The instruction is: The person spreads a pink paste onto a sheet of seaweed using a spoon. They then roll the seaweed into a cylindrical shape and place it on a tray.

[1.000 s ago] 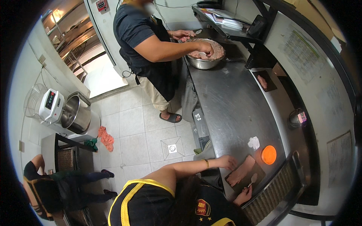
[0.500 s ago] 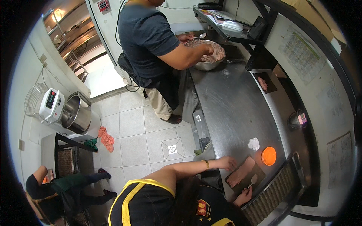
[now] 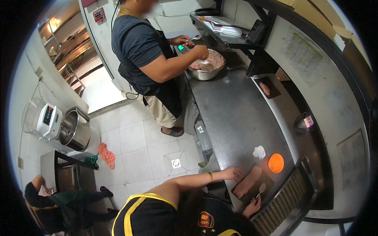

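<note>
A long flat strip of pink ground meat lies on a dark rectangular sheet on the steel table. By the sheet's left edge is my left hand, its fingers loosely bent and apart with nothing visible in them. My right hand, at the near edge of the sheet, grips the handle of a spoon. The spoon's bowl is over the right part of the sheet, beside the meat. Just beyond the sheet stand an orange round container and a crumpled white cloth or paper.
A tray with rows of brownish rolls stands to my right. Farther along the table, a co-worker holds a spoon over a steel bowl of pink meat. Another dark sheet with meat lies at the back.
My left hand has drawn back slightly from the meat, its fingers more bent. The co-worker's hand has risen from inside the bowl, and a green-lit display now shows beside it. The view has shifted.
</note>
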`<state>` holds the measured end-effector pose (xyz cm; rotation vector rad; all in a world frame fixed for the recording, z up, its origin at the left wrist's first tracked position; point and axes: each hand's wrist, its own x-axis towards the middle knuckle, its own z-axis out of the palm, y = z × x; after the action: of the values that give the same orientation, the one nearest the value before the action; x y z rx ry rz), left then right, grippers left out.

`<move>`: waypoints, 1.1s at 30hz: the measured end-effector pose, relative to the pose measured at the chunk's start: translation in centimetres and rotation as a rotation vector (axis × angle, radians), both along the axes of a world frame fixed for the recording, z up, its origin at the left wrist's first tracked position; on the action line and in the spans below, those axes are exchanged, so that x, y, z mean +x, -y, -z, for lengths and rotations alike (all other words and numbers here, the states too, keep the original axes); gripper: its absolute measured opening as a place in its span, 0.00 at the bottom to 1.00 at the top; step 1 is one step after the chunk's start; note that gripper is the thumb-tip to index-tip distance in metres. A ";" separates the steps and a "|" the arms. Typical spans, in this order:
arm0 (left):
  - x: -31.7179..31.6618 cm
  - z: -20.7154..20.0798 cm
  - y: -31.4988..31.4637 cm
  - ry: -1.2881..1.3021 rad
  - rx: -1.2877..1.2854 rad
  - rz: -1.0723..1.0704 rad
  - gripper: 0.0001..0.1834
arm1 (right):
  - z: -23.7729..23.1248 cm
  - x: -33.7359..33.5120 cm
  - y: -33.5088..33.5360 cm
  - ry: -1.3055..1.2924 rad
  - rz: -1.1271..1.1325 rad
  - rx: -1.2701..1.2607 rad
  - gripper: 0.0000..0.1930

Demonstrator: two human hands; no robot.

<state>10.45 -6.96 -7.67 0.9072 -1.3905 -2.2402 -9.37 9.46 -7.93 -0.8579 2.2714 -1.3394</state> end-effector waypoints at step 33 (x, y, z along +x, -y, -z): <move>0.6 -0.5 0.3 0.018 0.007 0.045 0.23 | -0.3 1.0 0.0 0.026 0.073 -0.076 0.16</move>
<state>11.01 -7.21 -7.18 0.9092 -1.4254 -2.2768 -8.33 9.44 -7.62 -0.7833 2.2647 -1.4687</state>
